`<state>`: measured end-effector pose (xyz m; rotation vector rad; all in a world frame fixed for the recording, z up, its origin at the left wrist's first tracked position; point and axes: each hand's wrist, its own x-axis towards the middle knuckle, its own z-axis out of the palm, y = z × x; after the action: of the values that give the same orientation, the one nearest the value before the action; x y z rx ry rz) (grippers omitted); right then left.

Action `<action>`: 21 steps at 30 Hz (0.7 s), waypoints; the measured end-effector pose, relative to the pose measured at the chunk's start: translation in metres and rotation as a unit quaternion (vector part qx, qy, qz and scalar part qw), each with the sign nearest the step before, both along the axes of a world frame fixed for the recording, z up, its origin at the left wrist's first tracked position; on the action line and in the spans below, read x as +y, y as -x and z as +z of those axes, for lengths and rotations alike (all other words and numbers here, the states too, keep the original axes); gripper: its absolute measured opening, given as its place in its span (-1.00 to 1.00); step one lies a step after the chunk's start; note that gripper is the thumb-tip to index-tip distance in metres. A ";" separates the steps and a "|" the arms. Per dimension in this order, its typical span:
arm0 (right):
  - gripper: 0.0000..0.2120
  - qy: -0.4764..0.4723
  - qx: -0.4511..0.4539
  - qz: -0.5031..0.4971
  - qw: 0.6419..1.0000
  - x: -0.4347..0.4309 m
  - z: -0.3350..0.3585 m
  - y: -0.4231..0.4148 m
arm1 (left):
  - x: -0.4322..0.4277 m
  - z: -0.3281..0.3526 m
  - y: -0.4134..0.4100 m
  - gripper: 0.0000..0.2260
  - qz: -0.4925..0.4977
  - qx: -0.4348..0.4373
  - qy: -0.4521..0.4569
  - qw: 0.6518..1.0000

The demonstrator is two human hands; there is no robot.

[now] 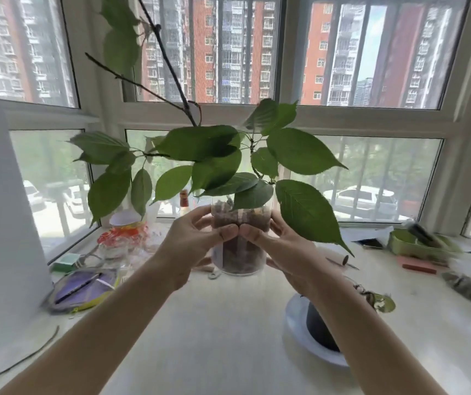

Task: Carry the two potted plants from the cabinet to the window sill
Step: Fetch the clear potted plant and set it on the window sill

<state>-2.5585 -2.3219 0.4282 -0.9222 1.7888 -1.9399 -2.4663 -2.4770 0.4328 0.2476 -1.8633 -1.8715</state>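
Room: you face a bay of white-framed windows (285, 115) with red and grey apartment blocks outside and parked cars below.
Surface: the pale window sill (214, 323) spreads out under your arms, cluttered along its left and right edges.
Plant in hand: the clear pot (240, 252) is packed with brown soil, and its broad green leaves (300, 151) fan out at window height; one bare twig rises up to the left.
Pot position: it sits at the middle of the sill, its base at or just above the surface; you cannot tell from here whether it touches.
Your left hand (191, 240): fingers curled round the pot's left side, thumb pressed on the front wall.
Your right hand (280, 246): fingers wrapped round the right side, thumb on the front; the two thumb tips almost meet.
Second pot: a dark pot (318, 329) stands on a white saucer (297, 334) near your right forearm, which covers much of it.
Left clutter: a red floral jar (124, 232), a small green box (66, 262) and a purple and yellow pouch (83, 290).
Right clutter: a green tin (416, 243) and a reddish block (418, 266), both blurred.
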 end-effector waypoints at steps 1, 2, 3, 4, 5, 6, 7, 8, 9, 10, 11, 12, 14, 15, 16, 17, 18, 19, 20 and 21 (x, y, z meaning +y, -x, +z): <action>-0.51 -0.002 -0.002 -0.002 1.000 0.000 -0.011 0.002 | 0.000 -0.011 0.002 -0.56 0.002 -0.001 0.001 1.000; -0.48 -0.005 -0.007 -0.004 1.000 -0.001 -0.021 0.003 | 0.000 -0.021 0.003 -0.56 0.004 -0.006 0.002 1.000; -0.46 -0.007 -0.015 -0.005 1.000 -0.002 -0.032 0.004 | -0.001 -0.031 0.004 -0.55 0.006 -0.012 0.005 1.000; -0.44 -0.006 -0.022 -0.003 1.000 -0.004 -0.041 0.005 | -0.002 -0.040 0.005 -0.54 0.009 -0.015 0.004 1.000; -0.46 -0.006 -0.029 0.001 1.000 -0.006 -0.048 0.006 | -0.004 -0.049 0.005 -0.54 0.013 -0.015 -0.001 1.000; -0.52 -0.007 -0.035 0.006 0.999 -0.008 -0.054 0.005 | -0.006 -0.058 0.006 -0.54 0.019 -0.015 -0.006 1.000; -0.59 -0.009 -0.038 0.011 0.999 -0.010 -0.060 0.005 | -0.008 -0.066 0.006 -0.53 0.023 -0.014 -0.009 1.000; -0.64 -0.011 -0.043 0.011 0.999 -0.011 -0.066 0.005 | -0.009 -0.073 0.006 -0.52 0.025 -0.014 -0.010 1.000; -0.65 -0.013 -0.047 0.009 0.999 -0.011 -0.072 0.006 | -0.009 -0.080 0.007 -0.53 0.025 -0.014 -0.010 1.000; -0.64 -0.013 -0.049 0.003 0.999 -0.010 -0.079 0.009 | -0.008 -0.086 0.009 -0.55 0.024 -0.014 -0.010 1.000; -0.61 -0.013 -0.051 -0.002 0.999 -0.009 -0.088 0.012 | -0.006 -0.093 0.011 -0.56 0.020 -0.015 -0.011 1.000; -0.60 -0.011 -0.055 -0.008 0.998 -0.008 -0.095 0.013 | -0.004 -0.099 0.013 -0.54 0.016 -0.017 -0.011 1.000; -0.65 -0.002 -0.058 -0.009 0.998 -0.006 -0.106 0.014 | -0.003 -0.110 0.017 -0.44 0.012 -0.022 -0.008 1.000; -0.68 -0.001 -0.058 0.000 0.998 -0.006 -0.112 0.016 | -0.003 -0.115 0.017 -0.41 0.014 -0.024 -0.007 1.000; -0.71 -0.004 -0.060 0.006 0.998 -0.007 -0.117 0.017 | -0.004 -0.120 0.018 -0.41 0.017 -0.024 -0.006 1.000; -0.73 -0.010 -0.062 0.012 0.998 -0.008 -0.123 0.018 | -0.005 -0.126 0.019 -0.45 0.019 -0.025 -0.007 0.999; -0.76 -0.016 -0.067 0.018 0.997 -0.007 -0.127 0.018 | -0.005 -0.131 0.019 -0.50 0.018 -0.026 -0.009 0.999; -0.77 -0.020 -0.070 0.025 0.997 -0.008 -0.136 0.019 | -0.005 -0.139 0.019 -0.54 0.018 -0.027 -0.011 0.999; -0.76 -0.023 -0.070 0.022 0.997 -0.009 -0.142 0.020 | -0.005 -0.147 0.020 -0.55 0.020 -0.028 -0.012 0.999; -0.74 -0.028 -0.066 0.019 0.997 -0.009 -0.150 0.021 | -0.006 -0.154 0.020 -0.54 0.022 -0.031 -0.012 0.999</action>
<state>-2.5798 -2.3314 0.2781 -0.7848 1.7283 -1.8706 -2.4865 -2.4827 0.2790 0.3554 -1.8613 -1.8788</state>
